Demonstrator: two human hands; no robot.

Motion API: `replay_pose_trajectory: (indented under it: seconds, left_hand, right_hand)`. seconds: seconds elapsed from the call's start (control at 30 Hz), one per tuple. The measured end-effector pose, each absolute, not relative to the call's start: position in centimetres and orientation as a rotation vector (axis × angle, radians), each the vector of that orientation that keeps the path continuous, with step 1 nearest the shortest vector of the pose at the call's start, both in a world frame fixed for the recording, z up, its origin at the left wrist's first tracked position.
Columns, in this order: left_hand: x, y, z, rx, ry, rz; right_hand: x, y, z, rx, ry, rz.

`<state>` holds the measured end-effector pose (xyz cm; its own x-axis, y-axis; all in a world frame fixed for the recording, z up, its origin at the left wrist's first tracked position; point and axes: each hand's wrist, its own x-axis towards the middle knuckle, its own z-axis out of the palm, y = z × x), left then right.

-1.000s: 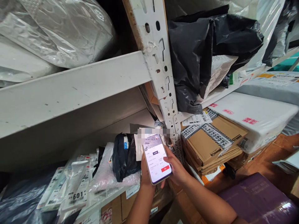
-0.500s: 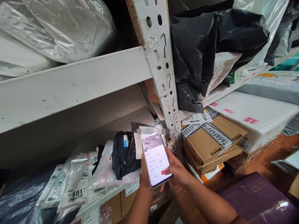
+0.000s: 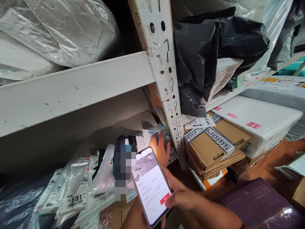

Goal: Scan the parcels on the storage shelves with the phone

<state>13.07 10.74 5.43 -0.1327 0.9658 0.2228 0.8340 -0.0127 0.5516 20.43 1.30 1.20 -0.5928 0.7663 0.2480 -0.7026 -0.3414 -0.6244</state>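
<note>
My right hand (image 3: 179, 192) grips a smartphone (image 3: 152, 187), thumb on the screen beside a red button. The lit screen shows a picture of a label at the top and rows of text below. Past the phone reaches my left hand (image 3: 160, 149), fingers spread, its forearm partly hidden behind the phone. It is close to a white labelled packet (image 3: 147, 135) and a grey plastic parcel (image 3: 162, 128) on the lower shelf; whether it touches them I cannot tell. A dark bag-wrapped parcel (image 3: 119, 152) lies just to the left, partly blurred out.
A white perforated rack post (image 3: 164, 70) and shelf beam (image 3: 76, 92) stand close above the hands. Clear packets (image 3: 73, 187) line the lower shelf. Rightward are black bags (image 3: 197, 57), taped flat cartons (image 3: 214, 140), a white wrapped box (image 3: 259, 122) and a purple box (image 3: 259, 203).
My left hand has let go of the phone and reached forward to the shelf parcels. The phone, now in my right hand alone, has moved down and left, nearer the camera.
</note>
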Motion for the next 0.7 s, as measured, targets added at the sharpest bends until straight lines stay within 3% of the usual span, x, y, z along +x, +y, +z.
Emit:
replay_pose_trajectory:
  seconds: [0.1,0.3,0.4,0.57,0.7]
  left_hand:
    - [12.8,12.5,6.3,2.503,1.977,0.546]
    - [10.2,12.6,4.7,2.484,2.244,0.425]
    - [9.6,11.8,3.4,2.479,2.374,0.502]
    - [8.7,11.8,1.9,2.418,2.322,0.944]
    - [8.1,13.0,3.0,2.308,2.346,0.883]
  right_hand:
    - [20.3,0.7,1.5,-0.062,-0.928,2.025]
    - [20.8,0.6,1.3,-0.058,-0.996,2.049]
    - [20.9,0.8,1.1,-0.124,-0.993,2.037]
    - [20.5,1.0,0.2,-0.156,-0.944,2.043]
    - [20.4,1.0,0.1,-0.092,-0.923,2.098]
